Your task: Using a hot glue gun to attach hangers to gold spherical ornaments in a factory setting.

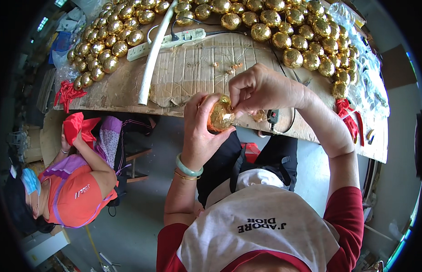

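Note:
My left hand (198,129) is wrapped round a gold foil-covered ball (222,117), holding it just off the table's near edge. The foil looks crinkled, with an orange tint low on its left side. From the right, my right hand (270,90) meets the ball with thumb and fingertips pinched together at its side. Whatever is in that pinch is too small or hidden to make out. A crumpled piece of gold foil (259,116) shows just below my right hand.
Many gold balls (270,19) crowd the table's back and sides. A white power strip (168,41) and a white pole (157,52) lie on the cardboard (188,68). Red cloth (349,119) hangs at the right edge. At left, a seated co-worker (81,192) holds red cloth.

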Action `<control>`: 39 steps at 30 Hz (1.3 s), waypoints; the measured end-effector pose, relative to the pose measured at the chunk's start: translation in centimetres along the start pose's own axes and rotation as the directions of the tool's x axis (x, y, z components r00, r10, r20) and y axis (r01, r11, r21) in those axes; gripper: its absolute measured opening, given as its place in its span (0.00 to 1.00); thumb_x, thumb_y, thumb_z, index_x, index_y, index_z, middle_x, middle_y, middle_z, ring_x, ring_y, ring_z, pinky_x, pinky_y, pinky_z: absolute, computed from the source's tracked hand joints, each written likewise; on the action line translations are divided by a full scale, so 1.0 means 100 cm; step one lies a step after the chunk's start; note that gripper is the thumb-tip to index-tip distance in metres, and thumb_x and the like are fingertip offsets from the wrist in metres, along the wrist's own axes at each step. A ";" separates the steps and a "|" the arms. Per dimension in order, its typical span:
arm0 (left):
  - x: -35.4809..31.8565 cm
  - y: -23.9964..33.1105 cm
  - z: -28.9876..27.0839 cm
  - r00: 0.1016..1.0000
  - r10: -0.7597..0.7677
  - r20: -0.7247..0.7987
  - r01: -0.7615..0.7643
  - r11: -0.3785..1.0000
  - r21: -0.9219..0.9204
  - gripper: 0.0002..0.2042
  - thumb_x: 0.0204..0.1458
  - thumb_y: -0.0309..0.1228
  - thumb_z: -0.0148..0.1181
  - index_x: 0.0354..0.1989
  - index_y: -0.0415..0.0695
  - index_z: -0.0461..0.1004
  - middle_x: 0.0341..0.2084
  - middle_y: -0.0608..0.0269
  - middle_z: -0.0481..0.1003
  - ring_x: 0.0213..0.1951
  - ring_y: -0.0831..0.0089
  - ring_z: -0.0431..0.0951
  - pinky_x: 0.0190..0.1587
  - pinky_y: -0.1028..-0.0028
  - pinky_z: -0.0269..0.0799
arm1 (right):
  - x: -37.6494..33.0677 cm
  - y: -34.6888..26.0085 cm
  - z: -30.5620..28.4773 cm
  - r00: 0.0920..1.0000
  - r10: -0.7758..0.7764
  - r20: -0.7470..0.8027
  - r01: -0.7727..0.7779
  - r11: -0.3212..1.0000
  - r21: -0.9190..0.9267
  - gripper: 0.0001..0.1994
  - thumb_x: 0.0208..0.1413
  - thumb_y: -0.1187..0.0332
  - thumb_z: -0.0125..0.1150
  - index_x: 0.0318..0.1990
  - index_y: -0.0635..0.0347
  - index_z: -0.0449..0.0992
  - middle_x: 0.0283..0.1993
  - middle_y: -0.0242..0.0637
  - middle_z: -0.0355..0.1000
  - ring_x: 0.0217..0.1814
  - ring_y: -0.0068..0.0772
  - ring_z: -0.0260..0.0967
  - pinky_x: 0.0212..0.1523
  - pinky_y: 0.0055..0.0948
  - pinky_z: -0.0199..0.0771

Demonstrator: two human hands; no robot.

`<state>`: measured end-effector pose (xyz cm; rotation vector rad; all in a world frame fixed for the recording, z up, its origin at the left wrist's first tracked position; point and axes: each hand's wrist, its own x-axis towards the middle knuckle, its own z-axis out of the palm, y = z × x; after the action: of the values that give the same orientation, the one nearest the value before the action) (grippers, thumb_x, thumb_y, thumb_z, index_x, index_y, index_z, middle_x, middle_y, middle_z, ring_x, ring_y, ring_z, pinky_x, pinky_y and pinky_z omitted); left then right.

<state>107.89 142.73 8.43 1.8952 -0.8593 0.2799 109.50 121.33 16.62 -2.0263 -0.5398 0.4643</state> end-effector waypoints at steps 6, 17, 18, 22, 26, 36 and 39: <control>-0.001 0.002 0.003 0.999 0.032 0.022 -0.032 0.999 0.031 0.38 0.28 0.22 0.76 0.55 0.42 0.65 0.50 0.54 0.65 0.52 0.57 0.68 0.54 0.63 0.66 | 0.002 0.014 0.001 0.989 0.053 0.141 -0.083 0.974 0.212 0.08 0.43 0.77 0.71 0.27 0.63 0.75 0.26 0.29 0.73 0.29 0.15 0.73 0.27 0.17 0.72; -0.003 0.000 0.011 0.998 0.033 0.047 -0.032 0.999 -0.016 0.42 0.25 0.21 0.75 0.57 0.47 0.64 0.51 0.53 0.63 0.52 0.53 0.65 0.54 0.57 0.62 | 0.005 0.015 -0.001 0.976 0.103 0.194 -0.113 0.993 0.041 0.12 0.42 0.75 0.72 0.22 0.62 0.69 0.22 0.27 0.68 0.23 0.17 0.69 0.21 0.20 0.68; -0.003 0.000 0.011 0.998 0.043 0.035 -0.043 0.999 0.003 0.42 0.25 0.21 0.75 0.57 0.48 0.64 0.51 0.53 0.63 0.52 0.53 0.66 0.54 0.58 0.62 | 0.006 0.016 0.000 0.976 0.104 0.194 -0.114 0.993 0.044 0.12 0.42 0.75 0.72 0.22 0.62 0.69 0.22 0.27 0.68 0.23 0.17 0.69 0.21 0.20 0.68; 0.000 -0.004 0.013 0.998 0.008 0.056 -0.006 0.999 -0.039 0.40 0.27 0.21 0.75 0.57 0.45 0.64 0.51 0.53 0.64 0.52 0.53 0.67 0.54 0.60 0.64 | 0.009 0.025 -0.001 0.980 0.102 0.169 -0.114 0.991 0.067 0.13 0.43 0.72 0.73 0.22 0.61 0.69 0.22 0.28 0.69 0.24 0.17 0.69 0.22 0.20 0.68; -0.003 -0.023 0.020 0.998 -0.053 0.032 0.059 0.976 -0.209 0.39 0.30 0.22 0.75 0.57 0.42 0.63 0.51 0.54 0.64 0.53 0.59 0.67 0.56 0.63 0.64 | 0.011 0.039 0.003 0.999 0.005 0.048 -0.018 0.962 0.272 0.11 0.47 0.68 0.71 0.29 0.63 0.73 0.25 0.29 0.73 0.26 0.17 0.69 0.25 0.20 0.70; -0.004 -0.029 0.017 0.938 -0.330 0.110 0.325 0.722 -0.611 0.42 0.39 0.25 0.74 0.63 0.39 0.54 0.55 0.58 0.63 0.56 0.71 0.65 0.59 0.70 0.63 | 0.008 0.038 0.012 0.967 -0.119 -0.225 0.183 0.939 0.290 0.15 0.53 0.73 0.64 0.49 0.65 0.73 0.43 0.38 0.74 0.45 0.26 0.73 0.49 0.26 0.75; -0.004 -0.030 0.018 0.946 -0.313 0.085 0.306 0.770 -0.560 0.42 0.38 0.26 0.75 0.62 0.39 0.55 0.54 0.57 0.63 0.56 0.69 0.66 0.59 0.70 0.63 | 0.008 0.020 0.018 0.947 -0.212 -0.241 0.177 0.971 -0.161 0.15 0.48 0.74 0.67 0.45 0.59 0.77 0.41 0.38 0.74 0.41 0.32 0.76 0.43 0.29 0.79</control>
<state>109.28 142.14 5.28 1.4277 -0.5216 -0.1619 109.58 122.11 13.91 -2.0975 -0.6179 0.0431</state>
